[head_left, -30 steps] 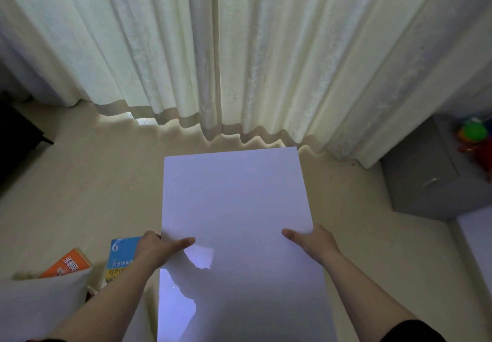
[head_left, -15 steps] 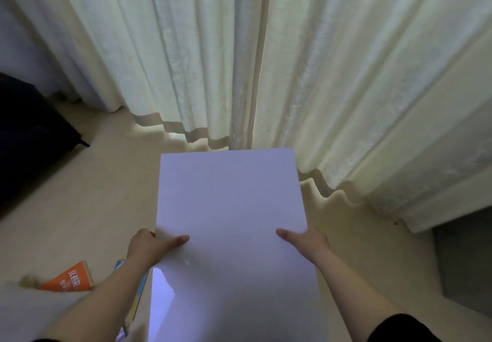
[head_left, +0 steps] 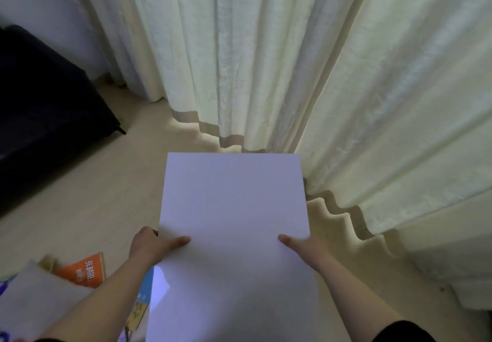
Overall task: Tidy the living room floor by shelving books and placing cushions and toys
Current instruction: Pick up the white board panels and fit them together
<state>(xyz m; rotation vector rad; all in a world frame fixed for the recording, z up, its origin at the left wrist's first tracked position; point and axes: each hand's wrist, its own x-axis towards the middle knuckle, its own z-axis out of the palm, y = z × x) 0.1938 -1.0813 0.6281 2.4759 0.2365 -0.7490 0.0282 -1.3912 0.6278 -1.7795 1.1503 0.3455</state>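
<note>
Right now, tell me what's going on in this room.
A person holds a large flat white rectangular board out in front with both hands: the left hand takes a grip on its left edge and the right hand on its right edge, thumbs on top. Pale cream curtains hang just beyond it. On the beige floor at lower left lie an orange paperback book and a partly hidden blue book, not yet shelved.

We see a dim room, lit mainly by daylight glowing through the pale curtain (head_left: 279, 62) at the far side. The dark furniture (head_left: 45, 118) at far left is nearly black, without detail. Near left, the orange book (head_left: 83, 269) is motion-blurred. The wide lens bends the curtain folds toward the edges.
</note>
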